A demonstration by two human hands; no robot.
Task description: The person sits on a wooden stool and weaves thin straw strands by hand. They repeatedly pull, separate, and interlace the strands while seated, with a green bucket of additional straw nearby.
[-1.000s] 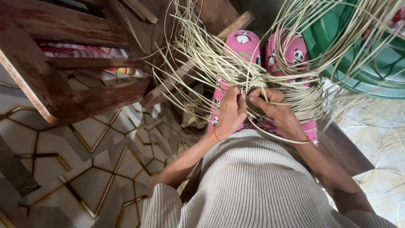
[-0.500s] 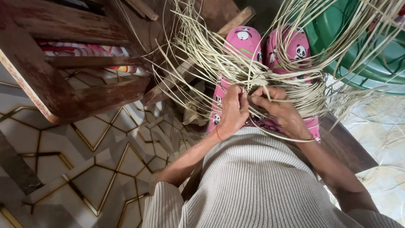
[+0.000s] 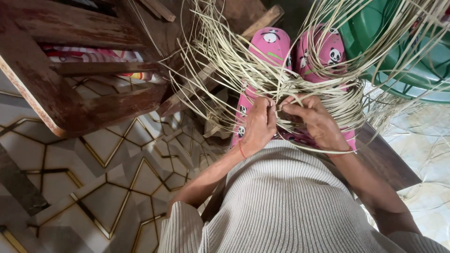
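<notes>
Your left hand [image 3: 259, 125] and right hand [image 3: 315, 121] both pinch thin pale straw-coloured cane strips [image 3: 243, 70], a tangled weave lying across your knees in pink panda-print trousers [image 3: 272, 44], beside a dark wooden stool [image 3: 70, 93].

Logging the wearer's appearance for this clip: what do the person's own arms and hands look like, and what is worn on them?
Both hands are bare, no gloves. The left hand has a thin red band at its wrist; the right hand shows none. Cream ribbed knit sleeves cover the upper arms; the forearms are uncovered.
</notes>
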